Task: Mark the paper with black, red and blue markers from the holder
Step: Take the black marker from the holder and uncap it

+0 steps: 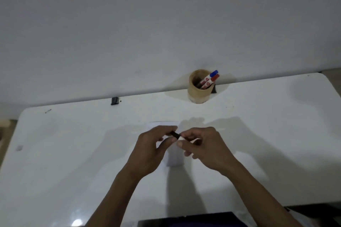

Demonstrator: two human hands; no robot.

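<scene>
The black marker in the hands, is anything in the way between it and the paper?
Nothing visible is. Both hands, left and right, hold the black marker right above the paper on the table. The holder with the red and blue markers stands farther back.

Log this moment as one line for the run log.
black marker held by left hand and right hand over paper | red marker, blue marker in holder

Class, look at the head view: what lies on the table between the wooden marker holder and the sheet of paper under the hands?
Nothing: in the head view that stretch of white table between the holder and the paper is bare.
</scene>
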